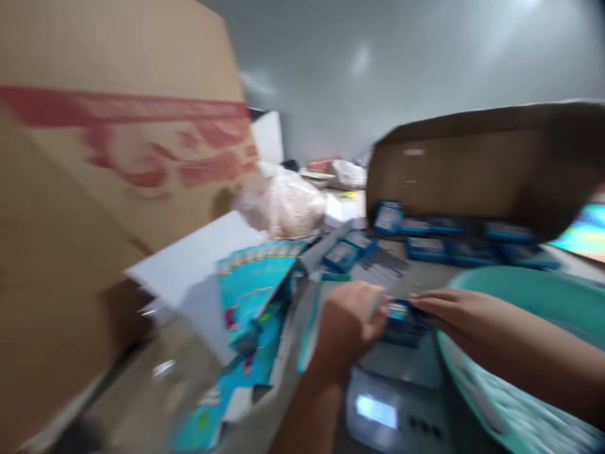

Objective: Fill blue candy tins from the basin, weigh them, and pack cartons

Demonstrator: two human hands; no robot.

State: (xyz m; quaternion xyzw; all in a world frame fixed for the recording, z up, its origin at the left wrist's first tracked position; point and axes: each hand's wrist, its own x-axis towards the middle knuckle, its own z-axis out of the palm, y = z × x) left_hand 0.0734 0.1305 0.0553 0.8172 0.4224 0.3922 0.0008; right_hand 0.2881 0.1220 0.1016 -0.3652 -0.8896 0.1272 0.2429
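The picture is smeared by motion. My left hand and my right hand meet over a small blue packet, each gripping one end of it. The packet hangs just above a grey digital scale with a lit display. Several similar blue packets lie further back, in front of and inside an open cardboard box lying on its side.
A large cardboard carton with red print fills the left. Flat teal and white cartons lie beside it. A teal plastic basin sits at the right under my right forearm. A plastic bag lies at the back.
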